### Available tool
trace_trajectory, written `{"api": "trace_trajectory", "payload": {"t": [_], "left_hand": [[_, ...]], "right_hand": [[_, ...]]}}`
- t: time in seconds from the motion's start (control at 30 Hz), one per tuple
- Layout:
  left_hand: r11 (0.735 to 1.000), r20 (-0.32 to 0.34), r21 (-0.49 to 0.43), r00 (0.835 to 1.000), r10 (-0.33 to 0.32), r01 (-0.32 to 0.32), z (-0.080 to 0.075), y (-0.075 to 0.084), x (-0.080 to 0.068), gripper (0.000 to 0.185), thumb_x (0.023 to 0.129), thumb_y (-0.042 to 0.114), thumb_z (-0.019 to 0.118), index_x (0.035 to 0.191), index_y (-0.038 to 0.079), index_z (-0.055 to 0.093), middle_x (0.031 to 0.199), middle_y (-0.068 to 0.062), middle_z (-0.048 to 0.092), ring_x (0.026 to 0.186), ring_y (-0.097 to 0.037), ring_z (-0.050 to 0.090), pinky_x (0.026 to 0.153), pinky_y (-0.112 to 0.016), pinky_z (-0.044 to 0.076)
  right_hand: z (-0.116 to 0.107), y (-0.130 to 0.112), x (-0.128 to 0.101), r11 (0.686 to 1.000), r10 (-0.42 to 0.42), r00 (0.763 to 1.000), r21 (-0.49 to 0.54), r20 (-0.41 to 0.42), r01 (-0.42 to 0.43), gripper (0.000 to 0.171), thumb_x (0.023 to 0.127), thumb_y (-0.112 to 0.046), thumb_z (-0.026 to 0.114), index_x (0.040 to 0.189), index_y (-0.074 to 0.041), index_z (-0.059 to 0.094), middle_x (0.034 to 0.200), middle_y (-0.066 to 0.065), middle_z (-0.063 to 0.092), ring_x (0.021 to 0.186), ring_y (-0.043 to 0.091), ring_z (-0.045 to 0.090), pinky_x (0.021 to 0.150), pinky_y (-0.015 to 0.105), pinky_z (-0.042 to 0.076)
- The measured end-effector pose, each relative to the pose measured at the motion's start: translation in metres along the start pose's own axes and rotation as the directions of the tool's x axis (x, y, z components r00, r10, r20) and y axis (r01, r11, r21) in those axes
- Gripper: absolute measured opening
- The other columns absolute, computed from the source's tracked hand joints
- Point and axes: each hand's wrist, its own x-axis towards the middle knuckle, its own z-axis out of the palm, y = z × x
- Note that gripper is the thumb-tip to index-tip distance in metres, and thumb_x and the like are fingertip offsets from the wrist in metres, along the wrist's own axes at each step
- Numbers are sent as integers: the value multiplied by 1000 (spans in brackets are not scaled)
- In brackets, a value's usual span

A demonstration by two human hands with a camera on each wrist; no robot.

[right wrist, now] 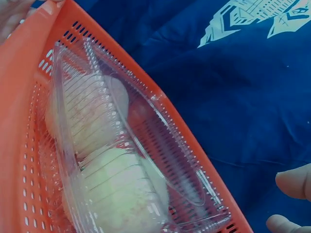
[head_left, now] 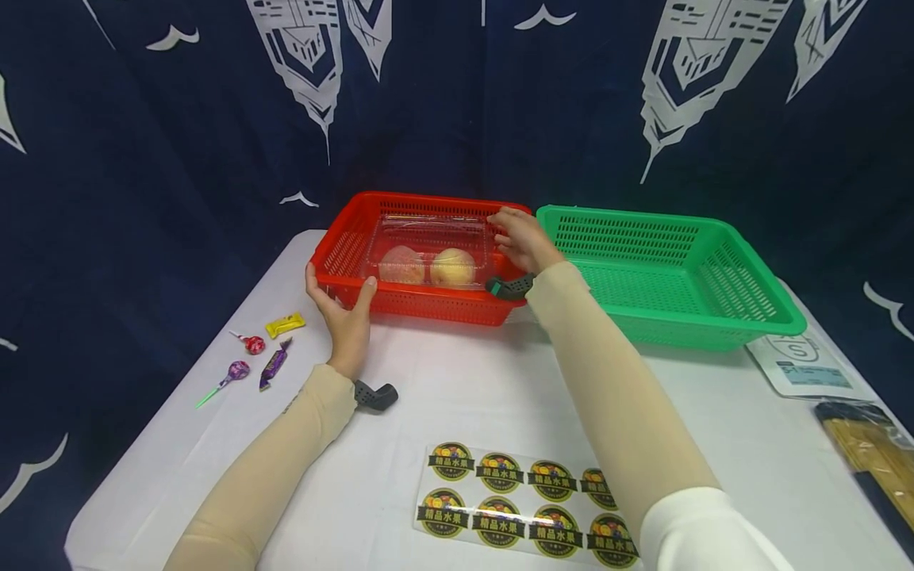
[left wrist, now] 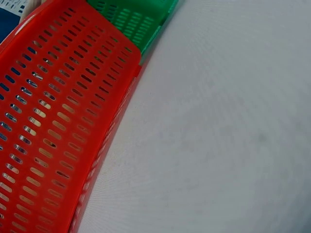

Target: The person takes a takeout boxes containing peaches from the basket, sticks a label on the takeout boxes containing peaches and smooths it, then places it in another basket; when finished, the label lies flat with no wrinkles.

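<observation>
A red plastic basket (head_left: 443, 305) sits at the back of the table. Inside lies a clear plastic clamshell box (head_left: 428, 230) with two peaches, a pinkish one (head_left: 402, 266) and a paler yellow one (head_left: 453, 268). My left hand (head_left: 347, 329) holds the basket's front left corner, thumb at the front rim and fingers at the left side. Over the basket's right end is my right hand (head_left: 524, 240), fingers loosely bent beside the box. In the right wrist view its fingertips (right wrist: 295, 182) show apart from the box, with nothing between them.
A green basket (head_left: 657, 305) stands right of the red one. Wrapped candies and lollipops (head_left: 239, 370) lie at left. A sheet of round fruit stickers (head_left: 524, 503) is in front. At right are a scale (head_left: 810, 369) and a brown packaged item (head_left: 867, 452).
</observation>
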Motion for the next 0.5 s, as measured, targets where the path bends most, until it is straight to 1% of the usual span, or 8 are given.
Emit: {"api": "trace_trajectory", "payload": {"t": [0.07, 0.13, 0.17, 0.2, 0.27, 0.33, 0.4, 0.5], "left_hand": [[1000, -1, -2, 1000, -2, 2, 0, 0, 0, 98, 104, 24, 71, 172, 30, 0, 176, 4, 9, 160, -16, 18, 130, -34, 27], [1000, -3, -5, 1000, -3, 3, 0, -1, 1, 99, 104, 24, 72, 172, 28, 0, 176, 3, 9, 160, -16, 18, 130, -34, 27], [1000, -2, -6, 1000, -1, 1, 0, -1, 1, 99, 104, 23, 72, 172, 27, 0, 176, 3, 9, 160, -16, 18, 130, -35, 27], [1000, -1, -9, 1000, 0, 0, 0, 0, 1, 100, 103, 22, 72, 172, 27, -1, 176, 3, 9, 160, -17, 18, 131, -36, 27], [1000, 4, -15, 1000, 4, -4, 0, 1, 0, 101, 103, 21, 72, 172, 25, -2, 176, 2, 9, 160, -18, 18, 131, -38, 27], [1000, 6, -17, 1000, 7, -7, 1, 3, 0, 102, 103, 20, 72, 172, 25, -2, 176, 1, 9, 161, -18, 18, 131, -39, 27], [1000, 6, -15, 1000, 4, -4, 1, 4, -1, 101, 103, 20, 72, 172, 26, -2, 176, 1, 8, 161, -19, 17, 132, -39, 26], [1000, 4, -2, 1000, -3, 3, 0, 4, -1, 100, 104, 22, 72, 172, 27, -1, 176, 2, 9, 161, -18, 17, 132, -36, 24]], "right_hand": [[2, 0, 1, 1000, 12, 1000, -21, 1, -12, 65, 113, -25, 56, 172, -19, 29, 173, 2, 34, 101, 13, 50, 78, 16, 47], [4, 1, 2, 999, 21, 1000, -30, 6, -21, 67, 112, -24, 57, 172, -19, 27, 174, 3, 31, 105, 15, 48, 74, 19, 44], [5, 2, 3, 999, 30, 1000, -36, 10, -29, 68, 112, -24, 57, 172, -19, 26, 176, 3, 28, 117, 18, 49, 78, 21, 43], [6, 2, 3, 998, 40, 999, -41, 17, -40, 70, 112, -24, 57, 173, -19, 23, 177, 3, 25, 129, 21, 47, 88, 23, 45], [7, 3, 4, 997, 63, 998, -50, 31, -61, 75, 111, -24, 57, 174, -19, 18, 177, 5, 23, 150, 30, 37, 110, 32, 44], [9, 4, 5, 994, 87, 995, -71, 37, -85, 80, 110, -23, 59, 175, -18, 12, 178, 8, 21, 158, 37, 31, 127, 45, 33], [11, 6, 6, 991, 112, 993, -79, 44, -109, 84, 109, -23, 61, 175, -17, 8, 178, 10, 18, 160, 41, 28, 132, 60, 18], [12, 7, 8, 987, 131, 990, -98, 49, -126, 90, 108, -23, 62, 175, -16, 3, 180, 11, 12, 160, 45, 27, 130, 65, 19]]}}
